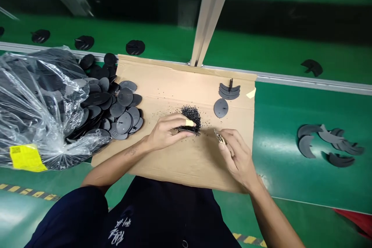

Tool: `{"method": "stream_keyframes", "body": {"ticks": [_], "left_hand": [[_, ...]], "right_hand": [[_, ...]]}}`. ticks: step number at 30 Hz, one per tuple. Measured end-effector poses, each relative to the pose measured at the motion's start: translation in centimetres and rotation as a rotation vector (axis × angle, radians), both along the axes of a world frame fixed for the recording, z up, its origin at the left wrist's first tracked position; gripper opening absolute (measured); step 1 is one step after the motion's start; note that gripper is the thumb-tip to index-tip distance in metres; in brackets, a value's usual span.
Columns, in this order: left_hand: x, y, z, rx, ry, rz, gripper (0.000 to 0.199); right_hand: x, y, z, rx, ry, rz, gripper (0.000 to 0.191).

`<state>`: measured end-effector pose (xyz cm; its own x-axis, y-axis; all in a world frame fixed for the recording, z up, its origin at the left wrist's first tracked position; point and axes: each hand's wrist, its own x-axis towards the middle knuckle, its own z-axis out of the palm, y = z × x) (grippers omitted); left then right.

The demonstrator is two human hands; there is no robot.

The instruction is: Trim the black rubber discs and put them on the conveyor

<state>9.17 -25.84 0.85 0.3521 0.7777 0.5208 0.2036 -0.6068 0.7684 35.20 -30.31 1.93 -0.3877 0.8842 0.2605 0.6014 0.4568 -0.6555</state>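
Observation:
My left hand pinches a thin black plastic disc, seen nearly edge-on and partly covered by the fingers. Yellow tape wraps one of its fingers. Just beyond lies a heap of small black plastic scraps on a cardboard sheet. My right hand, closed around a pair of small cutting pliers, is to the right, its tool tip apart from the disc. Further back on the cardboard rest a single oval black disc and a curved slatted black piece.
A clear plastic bag full of black discs lies at left, with loose discs spilling onto the cardboard. Crescent-shaped black parts lie on the green table at right. A metal post rises behind the cardboard; black parts sit beyond the rail.

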Motion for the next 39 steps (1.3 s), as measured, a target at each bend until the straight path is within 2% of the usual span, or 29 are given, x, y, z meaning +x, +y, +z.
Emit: {"method": "stream_keyframes", "body": {"ticks": [3, 7, 13, 27, 30, 33, 36, 39], "left_hand": [[0.1, 0.0, 0.0, -0.003, -0.018, -0.036, 0.020], [0.2, -0.1, 0.1, 0.000, -0.055, -0.068, 0.022], [0.1, -0.2, 0.0, -0.014, -0.075, -0.079, 0.022], [0.2, -0.3, -0.5, -0.062, -0.115, -0.101, 0.020], [0.2, -0.3, -0.3, -0.050, -0.068, -0.081, 0.020], [0.4, -0.4, -0.1, 0.022, 0.015, -0.068, 0.020], [0.6, -0.5, -0.3, 0.128, 0.200, -0.026, 0.013], [0.5, -0.5, -0.6, 0.233, 0.373, 0.061, 0.011]], "right_hand": [[-1.4, 1.0, 1.0, 0.033, 0.055, 0.051, 0.023], [-2.1, 1.7, 1.5, 0.095, -0.020, 0.067, 0.019], [-1.7, 2.0, 2.2, 0.136, -0.029, 0.156, 0.025], [-1.1, 2.6, 2.7, 0.233, -0.145, 0.199, 0.027], [-0.9, 2.6, 2.4, 0.232, -0.177, 0.163, 0.026], [-1.0, 2.6, 2.0, 0.299, -0.307, 0.098, 0.023], [-1.1, 2.5, 2.0, 0.349, -0.428, 0.095, 0.023], [-0.8, 2.5, 2.4, 0.318, -0.429, 0.100, 0.026]]}}
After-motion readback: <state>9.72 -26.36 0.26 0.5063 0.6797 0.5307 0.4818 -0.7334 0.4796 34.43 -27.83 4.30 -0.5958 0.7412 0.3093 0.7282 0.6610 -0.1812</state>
